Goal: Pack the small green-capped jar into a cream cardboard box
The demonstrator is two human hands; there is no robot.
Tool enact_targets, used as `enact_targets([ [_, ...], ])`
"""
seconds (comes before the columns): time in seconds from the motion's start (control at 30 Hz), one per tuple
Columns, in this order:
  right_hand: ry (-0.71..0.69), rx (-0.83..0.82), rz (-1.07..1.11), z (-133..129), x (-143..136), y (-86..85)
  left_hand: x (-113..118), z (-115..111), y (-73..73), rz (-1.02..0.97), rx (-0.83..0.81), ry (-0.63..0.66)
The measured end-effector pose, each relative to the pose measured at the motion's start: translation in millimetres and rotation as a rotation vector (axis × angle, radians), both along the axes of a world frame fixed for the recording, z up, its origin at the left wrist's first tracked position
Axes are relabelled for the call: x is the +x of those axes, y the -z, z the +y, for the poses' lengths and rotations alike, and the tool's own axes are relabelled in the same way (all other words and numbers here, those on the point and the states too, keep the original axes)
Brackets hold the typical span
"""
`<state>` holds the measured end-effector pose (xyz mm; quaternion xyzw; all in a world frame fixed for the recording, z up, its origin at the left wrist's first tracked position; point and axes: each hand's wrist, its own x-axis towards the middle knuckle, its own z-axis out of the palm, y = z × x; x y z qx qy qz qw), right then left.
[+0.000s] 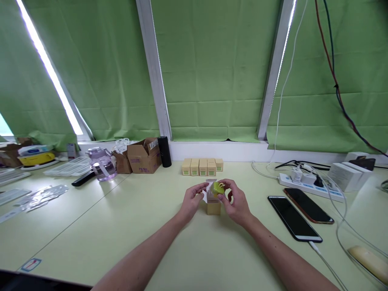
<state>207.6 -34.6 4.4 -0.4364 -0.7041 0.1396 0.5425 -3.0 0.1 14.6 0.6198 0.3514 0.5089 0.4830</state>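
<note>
Spanning whole lower view, pale table. Cardboard box far left beside black cylinder. Two phones lie right, near power strip. Row of small yellow boxes sits at far edge, centre. Left hand pinches open flap of small box standing on table mid-centre. Right hand grips green-yellow item at box mouth.

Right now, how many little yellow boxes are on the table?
6. Five stand in a row near the window ledge, though more may hide behind them. One box stands open between the hands, below a green thing.
</note>
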Motion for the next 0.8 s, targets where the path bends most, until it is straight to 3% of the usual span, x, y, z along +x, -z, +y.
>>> enact_targets([
  [0.8,0.052,0.113,-0.325,-1.6,-9.7,-0.1,0.4,-0.5,1.7,0.001,-0.009,-0.026],
])
